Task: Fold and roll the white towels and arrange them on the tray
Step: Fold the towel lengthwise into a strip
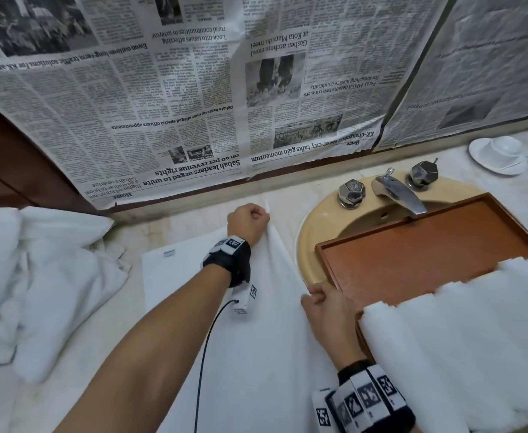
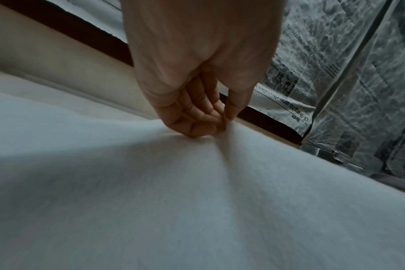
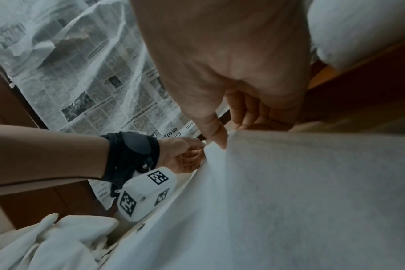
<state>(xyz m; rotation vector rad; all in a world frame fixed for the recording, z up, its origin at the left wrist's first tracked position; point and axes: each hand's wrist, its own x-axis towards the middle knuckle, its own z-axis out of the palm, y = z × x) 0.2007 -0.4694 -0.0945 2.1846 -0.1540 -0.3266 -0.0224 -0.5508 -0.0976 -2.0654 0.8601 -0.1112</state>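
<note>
I've got my left hand (image 1: 248, 220) pinching the far end of the towel (image 1: 191, 276) edge, fingers (image 2: 197, 126) curled tight on the cloth, and my right hand (image 1: 325, 304) pinching the near end, so the edge lifts taut btwn them, prob. to carry one clean fold across. The towel lies flat on the tabletop (image 1: 137, 232), just left of the tray (image 1: 412, 254), which sits over the sink (image 1: 312, 232) w/ rolled towels (image 1: 462, 332) at its near end. An unfolded pile (image 1: 31, 276) waits left. Newspaper (image 1: 162, 104) headlines read "Sabah leaders urged to unite", "Gosben archers excel".
</note>
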